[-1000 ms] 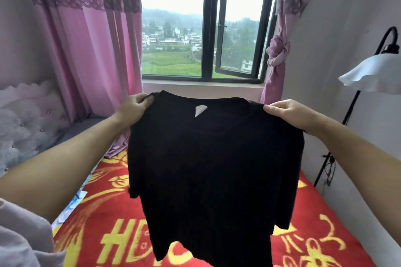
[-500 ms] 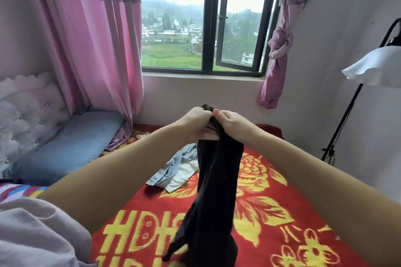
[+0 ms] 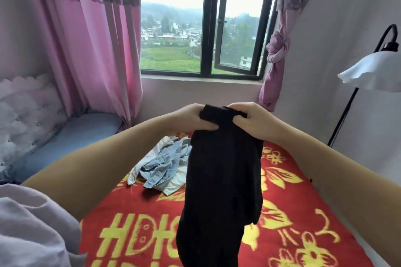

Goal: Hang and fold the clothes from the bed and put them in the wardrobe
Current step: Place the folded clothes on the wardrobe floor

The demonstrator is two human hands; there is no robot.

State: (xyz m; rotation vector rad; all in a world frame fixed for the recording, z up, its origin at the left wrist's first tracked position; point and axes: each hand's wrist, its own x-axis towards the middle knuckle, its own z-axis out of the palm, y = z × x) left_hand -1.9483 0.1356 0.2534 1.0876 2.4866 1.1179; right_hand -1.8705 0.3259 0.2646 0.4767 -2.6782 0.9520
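Note:
A black T-shirt (image 3: 221, 180), folded lengthwise in half, hangs over the bed from both my hands. My left hand (image 3: 193, 118) grips its top edge on the left. Close beside it, my right hand (image 3: 249, 121) pinches the same edge on the right. The shirt's lower part drops out of the frame at the bottom. Behind it, a crumpled pile of light blue denim and white clothes (image 3: 165, 167) lies on the red and yellow bedspread (image 3: 303, 212).
A blue pillow (image 3: 71, 136) lies against the tufted white headboard (image 3: 23, 119) at left. Pink curtains (image 3: 91, 45) flank the window (image 3: 208, 21). A floor lamp with a white shade (image 3: 373, 71) stands at the right wall. No wardrobe is in view.
A second ago I held the shirt spread wide by its shoulders. My hands came together, folding it lengthwise, and have since parted slightly along the top edge.

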